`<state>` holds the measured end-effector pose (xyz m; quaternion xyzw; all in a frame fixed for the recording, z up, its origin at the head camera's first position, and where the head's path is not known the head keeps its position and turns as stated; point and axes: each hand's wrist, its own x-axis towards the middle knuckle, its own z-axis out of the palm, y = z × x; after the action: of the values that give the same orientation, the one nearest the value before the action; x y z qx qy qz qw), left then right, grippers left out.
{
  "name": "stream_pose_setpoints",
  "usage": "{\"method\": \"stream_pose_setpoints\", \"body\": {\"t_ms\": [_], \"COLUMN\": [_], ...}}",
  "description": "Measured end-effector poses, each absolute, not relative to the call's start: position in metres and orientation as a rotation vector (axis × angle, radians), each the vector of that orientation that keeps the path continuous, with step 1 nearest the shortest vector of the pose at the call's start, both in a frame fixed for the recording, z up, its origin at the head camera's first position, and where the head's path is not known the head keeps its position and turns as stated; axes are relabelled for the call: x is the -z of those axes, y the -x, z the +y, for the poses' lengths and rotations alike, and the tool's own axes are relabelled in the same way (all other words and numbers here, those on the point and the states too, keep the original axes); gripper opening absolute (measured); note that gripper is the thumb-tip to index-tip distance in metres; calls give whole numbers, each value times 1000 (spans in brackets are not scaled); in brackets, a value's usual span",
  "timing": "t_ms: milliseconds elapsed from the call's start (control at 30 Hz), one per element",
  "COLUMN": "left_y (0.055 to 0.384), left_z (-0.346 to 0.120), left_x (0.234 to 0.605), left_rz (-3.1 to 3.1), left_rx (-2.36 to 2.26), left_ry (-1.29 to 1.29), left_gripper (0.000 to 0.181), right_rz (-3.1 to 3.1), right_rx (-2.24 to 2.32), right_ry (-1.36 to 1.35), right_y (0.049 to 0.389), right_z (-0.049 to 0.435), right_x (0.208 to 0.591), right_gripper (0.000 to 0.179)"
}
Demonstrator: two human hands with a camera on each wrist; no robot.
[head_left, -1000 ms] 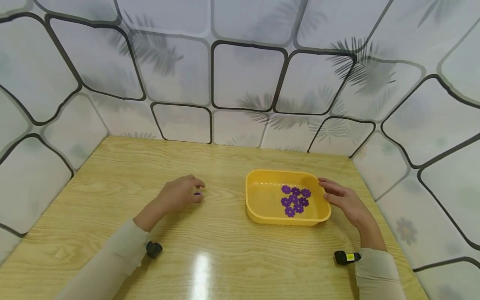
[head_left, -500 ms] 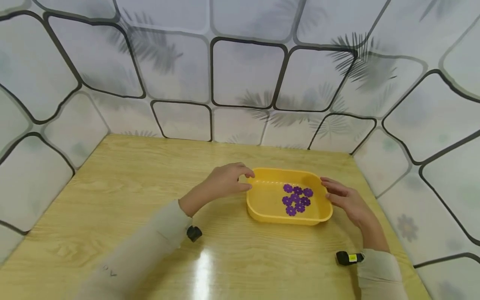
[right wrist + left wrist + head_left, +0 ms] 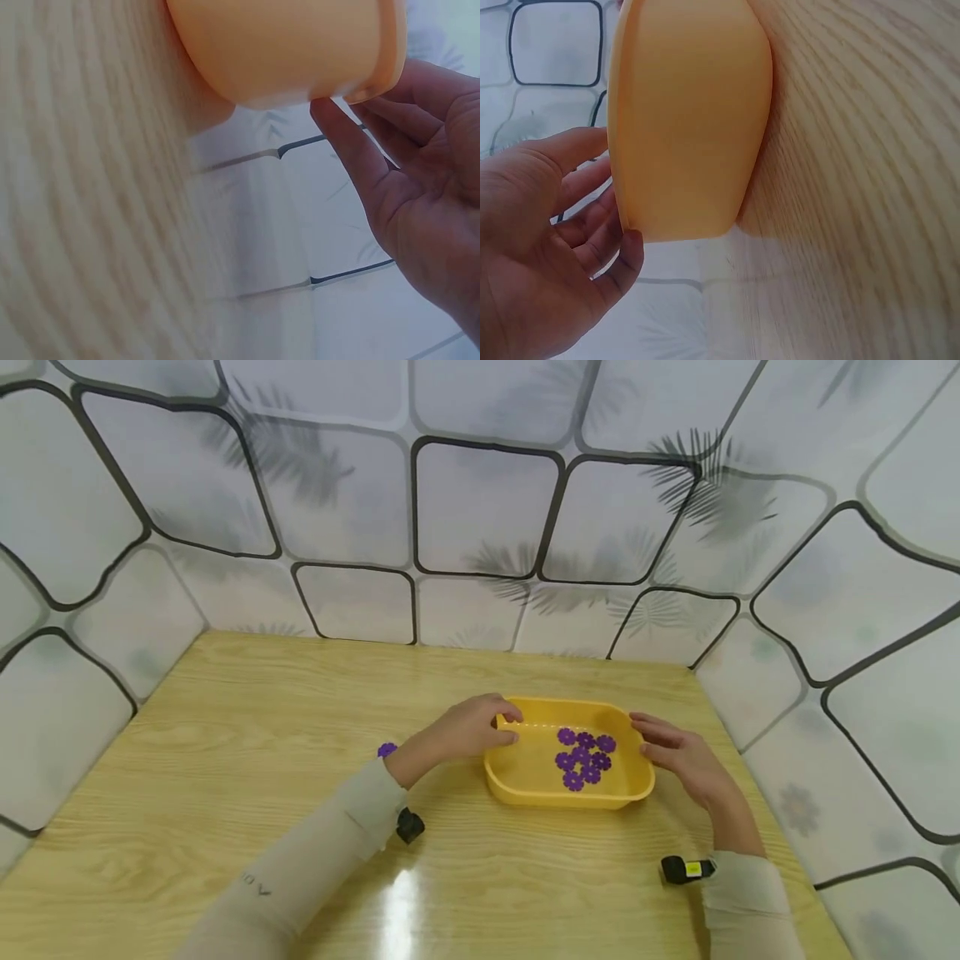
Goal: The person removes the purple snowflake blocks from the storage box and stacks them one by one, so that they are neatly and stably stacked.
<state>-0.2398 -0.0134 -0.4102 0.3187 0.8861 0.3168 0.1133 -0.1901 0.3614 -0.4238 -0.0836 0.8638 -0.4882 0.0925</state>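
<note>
A yellow plastic tray with rounded corners stands on the wooden table, several purple flower-shaped pieces lying inside toward its right. At its left end, my left hand holds the rim, fingertips reaching over it. My right hand holds the opposite end, fingers bent around the rim. From the left wrist view, the fingertips meet the edge of the tray. In the right wrist view one finger touches the tray's outer wall. Another purple flower-shaped piece lies on the table behind my left wrist, partly hidden by it.
The light wooden table extends to the left and front of the tray. Patterned pale walls enclose it at the back and both sides. A bright reflection lies on the tabletop near the front.
My left hand has moved right from above the single purple piece to the tray's left rim, leaving that piece on the table. My right hand stays at the tray's right end.
</note>
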Motion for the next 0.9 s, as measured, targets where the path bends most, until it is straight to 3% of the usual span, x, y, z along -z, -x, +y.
{"method": "stream_pose_setpoints", "body": {"t_ms": [500, 900], "left_y": [253, 264], "left_z": [-13, 24], "left_x": [411, 416], "left_rz": [2629, 2455], "left_rx": [-970, -1074], "left_ry": [-937, -1024], "left_gripper": [35, 36], "right_rz": [2525, 2545], "right_rx": [1471, 1448], "right_ry": [273, 273], "right_y": [203, 201], "right_z": [357, 355], "right_x": [423, 420], "right_gripper": [54, 54]}}
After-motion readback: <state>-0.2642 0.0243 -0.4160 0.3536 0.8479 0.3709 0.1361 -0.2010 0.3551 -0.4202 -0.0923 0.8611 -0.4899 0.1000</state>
